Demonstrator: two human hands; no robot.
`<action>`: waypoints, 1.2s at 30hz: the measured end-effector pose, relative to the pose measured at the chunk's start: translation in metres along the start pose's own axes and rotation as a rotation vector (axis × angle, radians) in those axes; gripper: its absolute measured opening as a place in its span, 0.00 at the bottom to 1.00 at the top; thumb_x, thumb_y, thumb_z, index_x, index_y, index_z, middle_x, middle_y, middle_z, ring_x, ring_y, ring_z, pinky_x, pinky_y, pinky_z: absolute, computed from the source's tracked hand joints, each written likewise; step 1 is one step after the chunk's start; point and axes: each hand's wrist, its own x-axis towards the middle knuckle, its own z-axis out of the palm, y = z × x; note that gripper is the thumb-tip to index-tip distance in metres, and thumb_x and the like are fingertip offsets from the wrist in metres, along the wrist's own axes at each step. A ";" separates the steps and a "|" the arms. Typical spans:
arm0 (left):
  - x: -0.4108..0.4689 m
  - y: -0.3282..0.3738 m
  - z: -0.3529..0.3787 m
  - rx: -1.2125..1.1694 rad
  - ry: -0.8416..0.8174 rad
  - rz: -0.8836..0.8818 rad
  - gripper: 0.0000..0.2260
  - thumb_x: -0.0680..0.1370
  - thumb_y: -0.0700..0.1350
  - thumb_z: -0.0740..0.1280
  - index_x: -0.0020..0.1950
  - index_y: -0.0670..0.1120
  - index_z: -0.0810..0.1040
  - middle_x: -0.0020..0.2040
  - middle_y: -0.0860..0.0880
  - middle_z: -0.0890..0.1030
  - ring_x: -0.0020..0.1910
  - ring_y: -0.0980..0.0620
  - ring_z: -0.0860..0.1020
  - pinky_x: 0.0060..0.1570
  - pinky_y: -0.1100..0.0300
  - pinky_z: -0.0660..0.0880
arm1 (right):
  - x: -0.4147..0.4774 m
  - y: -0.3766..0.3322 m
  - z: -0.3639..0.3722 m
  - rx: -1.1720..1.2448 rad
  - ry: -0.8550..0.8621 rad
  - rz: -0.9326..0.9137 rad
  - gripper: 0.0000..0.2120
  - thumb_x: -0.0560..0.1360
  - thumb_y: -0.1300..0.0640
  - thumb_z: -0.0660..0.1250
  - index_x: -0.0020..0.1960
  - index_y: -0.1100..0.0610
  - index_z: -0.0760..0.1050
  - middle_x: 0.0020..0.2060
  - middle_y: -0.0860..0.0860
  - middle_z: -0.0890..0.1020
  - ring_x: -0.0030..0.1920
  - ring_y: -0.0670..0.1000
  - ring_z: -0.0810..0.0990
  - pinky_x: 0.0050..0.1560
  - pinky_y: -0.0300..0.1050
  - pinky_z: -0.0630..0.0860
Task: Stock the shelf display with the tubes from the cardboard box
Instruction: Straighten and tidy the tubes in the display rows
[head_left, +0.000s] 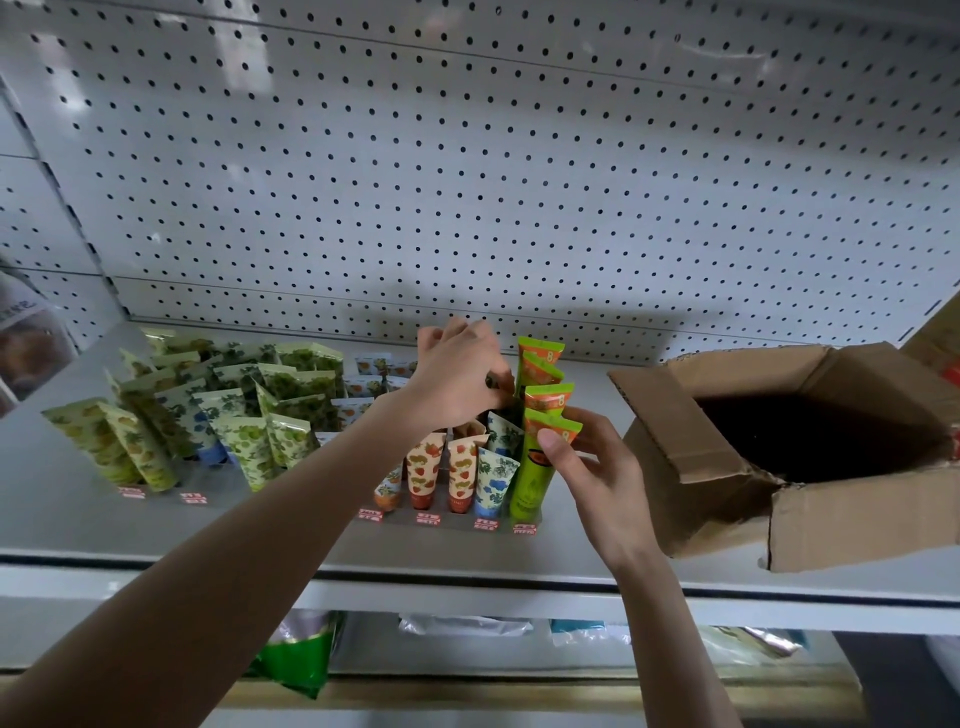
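With the right hand (587, 467) pinching the green tube (527, 478) by its crimp, box (727, 467) just to its right, best seat it upright while the left hand (452, 374), curled beyond on something unclear, steadies neighbours.

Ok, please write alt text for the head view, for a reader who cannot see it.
A person's right hand pinches a green tube at the front of a shelf display; the left hand reaches among tubes behind it. An open cardboard box stands alongside.

The single head-worn wide-angle view looks forward and slightly down, close upon the shelf (467, 561) at arm's reach.
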 end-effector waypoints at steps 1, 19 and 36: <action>0.000 0.000 0.000 0.001 -0.005 -0.002 0.07 0.74 0.52 0.69 0.48 0.52 0.83 0.57 0.51 0.73 0.60 0.49 0.64 0.58 0.52 0.55 | 0.000 0.000 0.000 0.000 0.000 0.000 0.23 0.65 0.33 0.65 0.55 0.43 0.74 0.47 0.35 0.81 0.50 0.37 0.78 0.47 0.35 0.73; 0.007 -0.010 -0.010 -0.135 0.046 -0.103 0.07 0.74 0.53 0.68 0.50 0.55 0.82 0.60 0.53 0.73 0.63 0.51 0.64 0.59 0.55 0.54 | 0.001 -0.003 -0.001 0.040 0.010 -0.014 0.20 0.68 0.40 0.66 0.56 0.48 0.76 0.47 0.37 0.81 0.50 0.38 0.78 0.44 0.29 0.73; 0.038 -0.006 0.007 0.088 -0.062 -0.056 0.05 0.76 0.50 0.68 0.49 0.54 0.83 0.58 0.49 0.73 0.61 0.48 0.64 0.60 0.50 0.58 | 0.007 -0.003 -0.003 0.024 0.044 -0.002 0.19 0.69 0.39 0.64 0.56 0.45 0.75 0.48 0.36 0.80 0.51 0.38 0.78 0.46 0.30 0.72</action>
